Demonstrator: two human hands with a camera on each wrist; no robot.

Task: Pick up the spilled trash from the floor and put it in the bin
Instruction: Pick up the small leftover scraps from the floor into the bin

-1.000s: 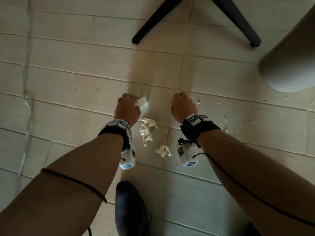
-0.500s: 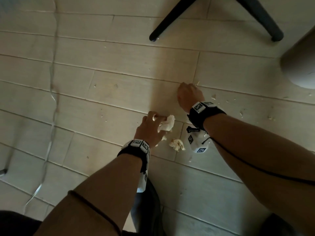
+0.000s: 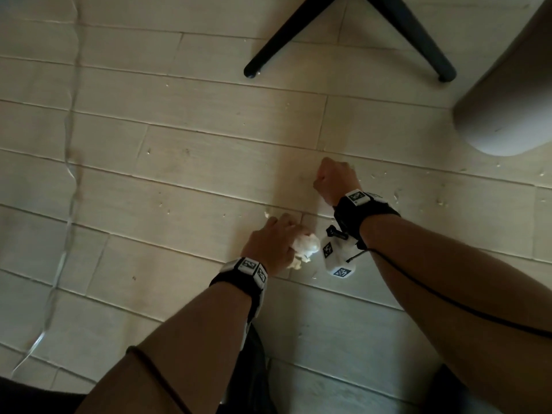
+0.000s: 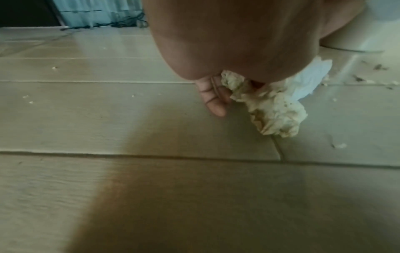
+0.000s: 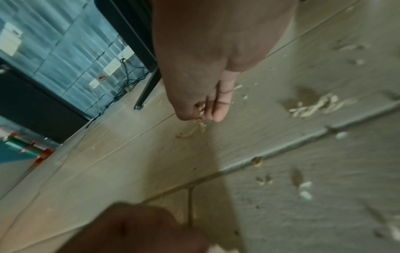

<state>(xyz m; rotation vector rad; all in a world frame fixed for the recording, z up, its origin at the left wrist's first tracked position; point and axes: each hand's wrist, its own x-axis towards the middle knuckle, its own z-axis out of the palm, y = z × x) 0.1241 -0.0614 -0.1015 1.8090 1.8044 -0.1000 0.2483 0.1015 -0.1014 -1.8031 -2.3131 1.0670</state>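
Observation:
My left hand [image 3: 273, 245] is low over the pale plank floor and grips crumpled tissues [image 3: 304, 245]; in the left wrist view a stained yellowish wad [image 4: 271, 109] and a white tissue [image 4: 307, 80] bulge out of the fist. Farther out, my right hand [image 3: 333, 179] pinches small pale scraps [image 5: 200, 109] between thumb and fingers [image 5: 218, 111], just above a noodle-like strand [image 5: 191, 131] lying on the floor. The grey bin [image 3: 507, 94] stands at the upper right.
Two black chair legs [image 3: 283, 37] splay across the top of the head view. Crumbs and scraps [image 3: 397, 195] dot the planks right of my right hand; a bigger clump [image 5: 316, 106] lies there too. My dark shoe [image 3: 254, 369] is between my forearms.
My left hand moved back toward me and gathered the loose tissue wads from the floor into its grip. The right hand stayed at the crumbs, pinching scraps.

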